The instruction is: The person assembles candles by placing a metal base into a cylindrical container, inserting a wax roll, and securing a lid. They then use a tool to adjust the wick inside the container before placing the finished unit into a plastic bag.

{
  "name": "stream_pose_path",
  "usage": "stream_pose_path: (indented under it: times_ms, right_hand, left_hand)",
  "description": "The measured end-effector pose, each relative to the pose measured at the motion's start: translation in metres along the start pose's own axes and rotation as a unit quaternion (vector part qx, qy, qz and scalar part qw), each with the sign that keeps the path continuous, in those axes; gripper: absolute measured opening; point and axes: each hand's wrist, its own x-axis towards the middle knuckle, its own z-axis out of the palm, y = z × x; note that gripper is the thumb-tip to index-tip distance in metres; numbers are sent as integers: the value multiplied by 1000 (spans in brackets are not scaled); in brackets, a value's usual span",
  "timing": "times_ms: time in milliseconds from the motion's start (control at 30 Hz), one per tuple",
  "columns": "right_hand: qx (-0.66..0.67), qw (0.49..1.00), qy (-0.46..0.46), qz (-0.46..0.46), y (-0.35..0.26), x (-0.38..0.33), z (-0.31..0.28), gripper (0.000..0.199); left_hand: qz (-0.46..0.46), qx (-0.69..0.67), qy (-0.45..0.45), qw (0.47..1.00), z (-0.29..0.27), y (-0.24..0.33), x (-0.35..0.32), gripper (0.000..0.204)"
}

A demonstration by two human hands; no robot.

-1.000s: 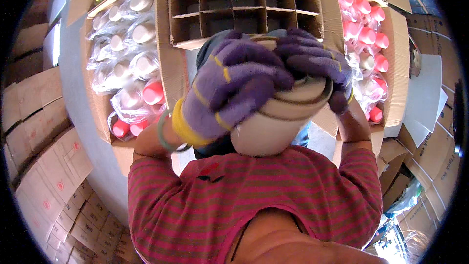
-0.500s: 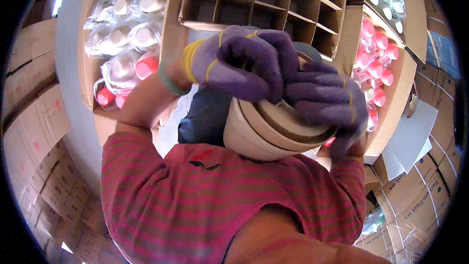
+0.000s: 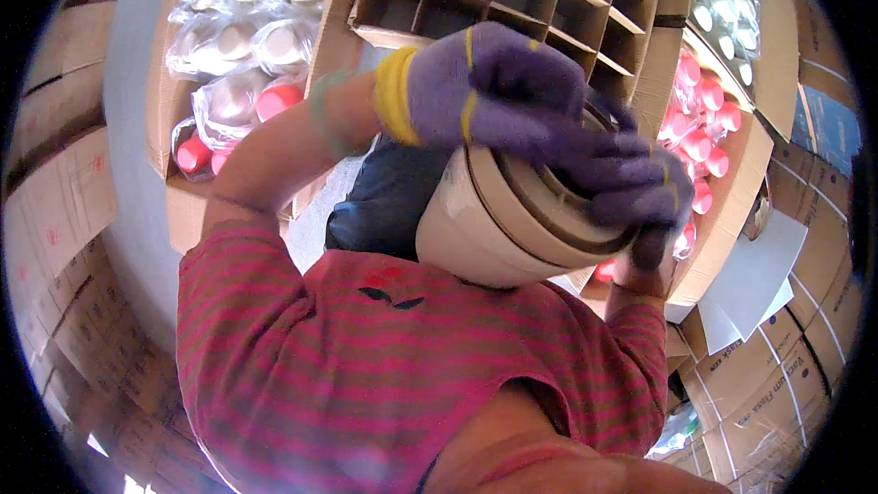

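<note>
Purple knit gloves cover both my hands. A cream round container [image 3: 476, 229] with a stepped, ringed rim and a dark band leans tilted against my striped shirt. Over its upper edge my left hand [image 3: 503, 96] has its fingers curled closed. What they hold, if anything, is hidden by the glove. My right hand [image 3: 636, 183] lies across the right side of the rim, fingers bent over it and partly smeared by motion. The two hands meet above the container's mouth, so its inside is mostly hidden.
Ahead stands a carton with cardboard dividers [image 3: 462, 0]. On the left, an open carton [image 3: 157, 119] holds plastic-wrapped bottles with cream and red caps. Red-capped bottles [image 3: 700, 142] fill a carton on the right. Stacked cardboard boxes [image 3: 64, 192] line both sides. White sheets [image 3: 754, 274] lie at right.
My left hand has shifted right and come closer to my right hand over the rim. The container's rim shows more, and the whole view has turned slightly.
</note>
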Motion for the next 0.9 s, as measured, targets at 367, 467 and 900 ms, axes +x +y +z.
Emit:
stream_pose_path:
  times_ms: [367, 467, 900]
  right_hand:
    - [-72, 988, 4, 137, -35, 2, 13, 62]
    - [26, 997, -33, 62, -3, -16, -6, 54]
    - [-242, 662, 191, 684, 115, -370, -54, 105]
  left_hand:
    - [125, -124, -11, 984, -9, -33, -5, 22]
    - [56, -71, -4, 996, -6, -19, -6, 22]
    - [107, 201, 113, 967, 26, -26, -38, 87]
